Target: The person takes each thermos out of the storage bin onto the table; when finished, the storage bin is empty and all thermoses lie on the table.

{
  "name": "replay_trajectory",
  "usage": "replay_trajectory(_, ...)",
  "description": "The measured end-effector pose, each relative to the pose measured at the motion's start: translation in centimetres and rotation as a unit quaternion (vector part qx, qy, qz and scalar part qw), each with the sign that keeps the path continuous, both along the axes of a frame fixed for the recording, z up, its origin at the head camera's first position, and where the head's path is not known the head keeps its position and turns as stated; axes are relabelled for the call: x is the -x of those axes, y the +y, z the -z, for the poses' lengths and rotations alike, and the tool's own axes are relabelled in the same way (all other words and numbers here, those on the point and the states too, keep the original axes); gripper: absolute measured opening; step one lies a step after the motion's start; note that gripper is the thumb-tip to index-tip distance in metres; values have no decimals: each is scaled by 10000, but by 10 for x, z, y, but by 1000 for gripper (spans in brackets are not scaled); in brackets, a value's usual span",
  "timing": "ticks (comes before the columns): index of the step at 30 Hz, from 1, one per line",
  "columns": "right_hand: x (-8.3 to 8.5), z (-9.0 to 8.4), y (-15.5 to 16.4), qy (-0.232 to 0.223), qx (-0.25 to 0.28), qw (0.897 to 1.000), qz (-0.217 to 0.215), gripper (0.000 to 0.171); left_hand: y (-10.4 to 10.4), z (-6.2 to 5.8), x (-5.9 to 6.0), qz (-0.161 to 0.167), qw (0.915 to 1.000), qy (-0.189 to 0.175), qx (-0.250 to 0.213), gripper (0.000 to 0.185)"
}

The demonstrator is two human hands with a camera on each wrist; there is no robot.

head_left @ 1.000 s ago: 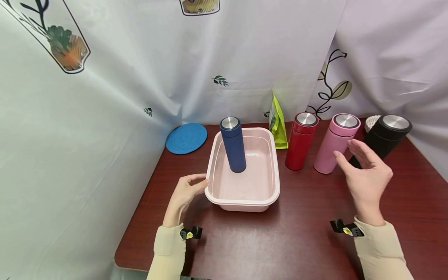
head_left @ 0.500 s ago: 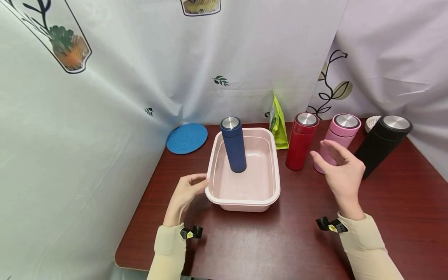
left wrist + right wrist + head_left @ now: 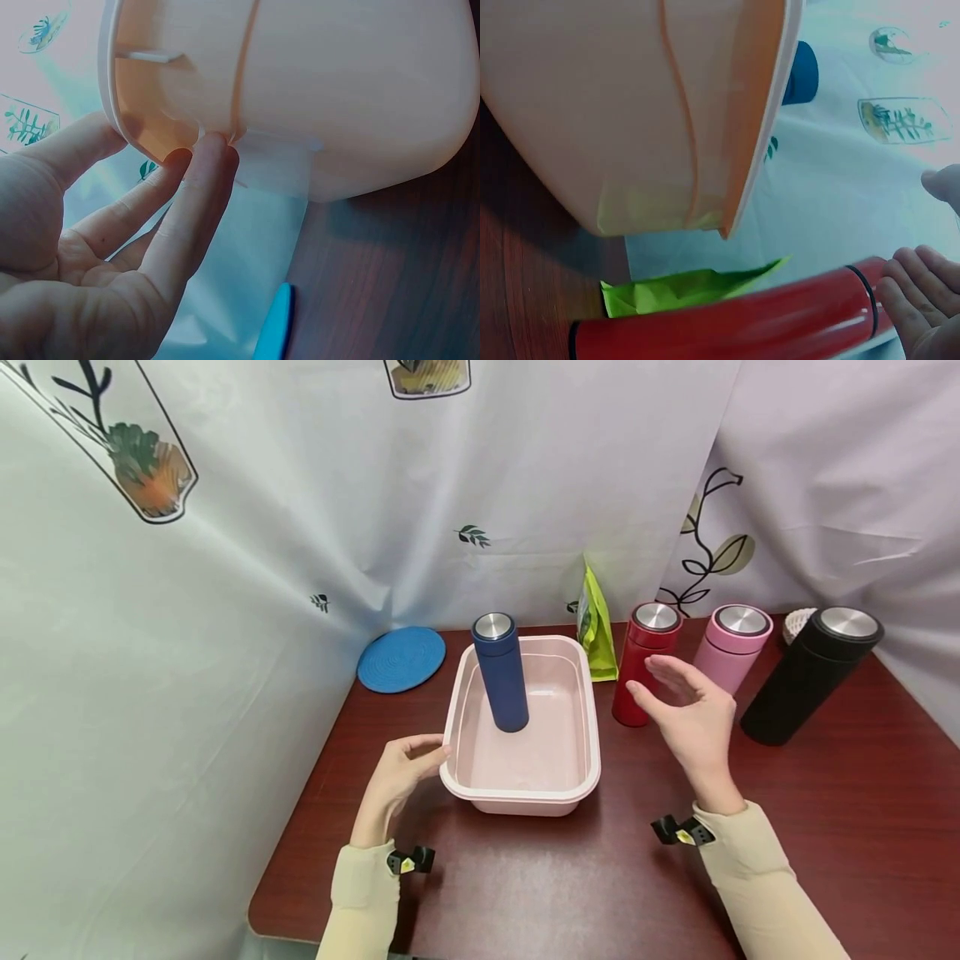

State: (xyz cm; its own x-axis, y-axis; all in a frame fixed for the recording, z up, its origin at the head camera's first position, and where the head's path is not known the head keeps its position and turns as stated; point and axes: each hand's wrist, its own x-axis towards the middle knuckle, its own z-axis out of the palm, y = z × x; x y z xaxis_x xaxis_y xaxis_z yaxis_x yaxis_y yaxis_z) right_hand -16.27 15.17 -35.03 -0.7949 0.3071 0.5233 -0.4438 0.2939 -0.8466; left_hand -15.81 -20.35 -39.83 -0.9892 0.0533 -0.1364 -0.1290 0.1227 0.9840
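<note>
A pink plastic tub (image 3: 521,793) stands mid-table with a dark blue steel-capped bottle (image 3: 501,672) upright inside it. My left hand (image 3: 411,762) rests at the tub's left side. In the left wrist view its straight fingers (image 3: 196,191) touch the tub (image 3: 337,90) just under the rim. My right hand (image 3: 678,697) hovers open, fingers spread, right beside the red bottle (image 3: 643,668) and holding nothing. The right wrist view shows its fingertips (image 3: 911,292) next to the red bottle (image 3: 727,326), with a small gap between them.
Right of the red bottle stand a pink bottle (image 3: 731,643) and a black bottle (image 3: 810,677), with a white object (image 3: 795,622) behind. A green pouch (image 3: 595,627) leans at the back by the curtain. A blue round mat (image 3: 400,657) lies back left.
My right hand has moved left, from in front of the pink bottle to beside the red one. The left hand and the tub have stayed put.
</note>
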Motion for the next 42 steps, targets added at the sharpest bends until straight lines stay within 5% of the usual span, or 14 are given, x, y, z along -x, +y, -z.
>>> replay_trajectory(10,16,1,-15,-66,-589,9970,-499,45,1,-6,-1,59,9999,-136,-54,36)
replay_trajectory(22,61,21,-26,-128,-1218,9858,-1145,58,0,-2,0,-73,10000,-4,-26,38)
replay_trajectory(42,84,26,-49,-597,-1694,9669,-1812,64,3,-1,-3,-81,9999,49,-72,38)
